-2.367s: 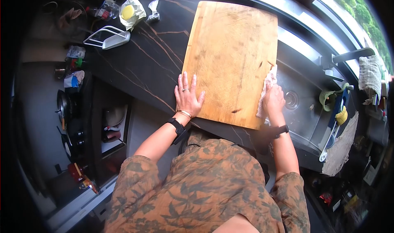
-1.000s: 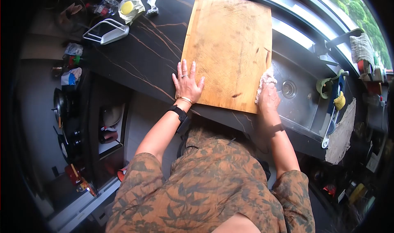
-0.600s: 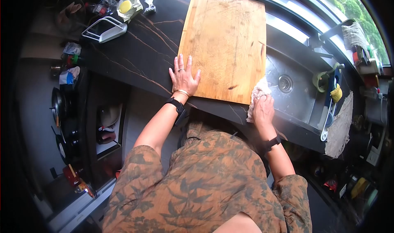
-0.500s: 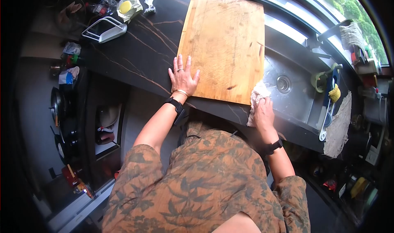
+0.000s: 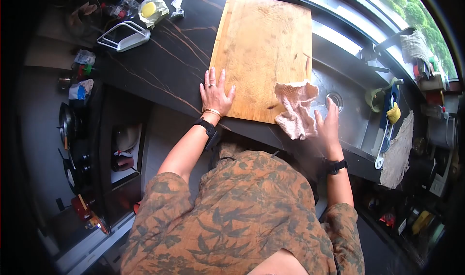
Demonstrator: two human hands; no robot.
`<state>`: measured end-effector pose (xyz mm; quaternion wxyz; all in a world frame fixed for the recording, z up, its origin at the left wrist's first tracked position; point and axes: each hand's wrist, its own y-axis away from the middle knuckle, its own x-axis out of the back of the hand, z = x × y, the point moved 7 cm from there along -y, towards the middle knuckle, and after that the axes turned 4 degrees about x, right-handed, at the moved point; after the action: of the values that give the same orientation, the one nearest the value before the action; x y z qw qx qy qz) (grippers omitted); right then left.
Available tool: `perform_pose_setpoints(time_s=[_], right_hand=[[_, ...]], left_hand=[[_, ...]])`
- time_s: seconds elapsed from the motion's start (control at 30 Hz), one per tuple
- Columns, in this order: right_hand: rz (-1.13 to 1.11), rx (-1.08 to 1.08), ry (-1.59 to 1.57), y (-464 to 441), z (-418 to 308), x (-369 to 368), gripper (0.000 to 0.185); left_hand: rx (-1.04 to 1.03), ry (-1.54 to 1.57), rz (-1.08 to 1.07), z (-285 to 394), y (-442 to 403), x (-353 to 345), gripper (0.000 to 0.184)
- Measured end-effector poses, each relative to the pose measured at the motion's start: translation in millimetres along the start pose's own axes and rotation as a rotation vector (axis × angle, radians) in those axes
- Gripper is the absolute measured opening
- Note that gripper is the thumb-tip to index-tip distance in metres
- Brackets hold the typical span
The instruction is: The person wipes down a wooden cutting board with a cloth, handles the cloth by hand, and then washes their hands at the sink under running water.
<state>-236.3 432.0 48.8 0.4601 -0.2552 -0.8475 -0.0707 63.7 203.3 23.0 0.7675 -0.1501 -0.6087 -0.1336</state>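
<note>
A large wooden cutting board [image 5: 261,57] lies on the dark countertop, its right side reaching over the edge of the sink. My left hand [image 5: 216,95] rests with spread fingers on the board's near left corner. At the near right corner is a crumpled pinkish-white cloth [image 5: 296,110], partly over the board and partly past its edge. Just right of the cloth, my right hand [image 5: 329,126] is held over the sink's near edge, fingers stretched and apart, with nothing in them. Whether its thumb touches the cloth I cannot tell.
The steel sink [image 5: 351,129] with its drain is at the right. Beyond it stand a hanging rack of brushes with a yellow sponge [image 5: 393,112] and a grey cloth [image 5: 398,154]. A white-handled holder [image 5: 127,37] and an open wrapper with something yellow [image 5: 149,9] sit at the far left.
My right hand has let go of the cloth and opened, moving slightly right and up. The cloth has spread out leftward over the board's corner. My left hand stays in place.
</note>
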Motion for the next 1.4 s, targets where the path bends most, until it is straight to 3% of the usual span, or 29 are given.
perform_pose_setpoints(time_s=[0.03, 0.1, 0.17, 0.23, 0.3, 0.5, 0.63, 1.1, 1.3, 1.4], right_hand=[[0.077, 0.053, 0.014, -1.9, -26.4, 11.3, 0.067], [0.015, 0.268, 0.069, -0.9, -72.4, 11.0, 0.065], [-0.198, 0.348, 0.186, 11.5, -87.0, -17.0, 0.059], [-0.346, 0.279, 0.215, 17.3, -72.3, -54.7, 0.055], [-0.213, 0.371, 0.143, 8.4, -73.9, -58.9, 0.052], [-0.145, 0.26, 0.256, -58.6, -57.3, -84.2, 0.053], [-0.223, 0.157, 0.413, -120.4, -43.5, -97.5, 0.06], [-0.223, 0.183, 0.608, -323.9, -7.2, -120.7, 0.072], [-0.284, 0.117, 0.636, -374.6, 3.3, -124.1, 0.076], [-0.207, 0.117, 0.562, -369.1, 17.2, -131.9, 0.075]], left_hand=[[-0.003, 0.002, 0.004, -0.6, -1.1, -1.3, 0.068], [0.0, 0.003, -0.001, -3.4, 3.0, -1.3, 0.068], [-0.013, 0.012, -0.003, 0.1, 0.5, 1.6, 0.068], [-0.011, 0.012, -0.01, 0.8, -0.3, -0.5, 0.068], [-0.009, 0.007, -0.008, -1.3, -1.2, 0.2, 0.068], [-0.02, 0.002, -0.027, 0.1, -1.7, 0.6, 0.069], [-0.007, 0.002, -0.045, 1.1, -2.2, 2.6, 0.07], [0.018, 0.064, -0.126, 0.1, -6.6, 4.8, 0.074], [0.018, 0.052, -0.127, -2.8, -7.9, 1.7, 0.076], [0.022, 0.061, -0.123, -1.7, -5.6, 3.2, 0.076]])
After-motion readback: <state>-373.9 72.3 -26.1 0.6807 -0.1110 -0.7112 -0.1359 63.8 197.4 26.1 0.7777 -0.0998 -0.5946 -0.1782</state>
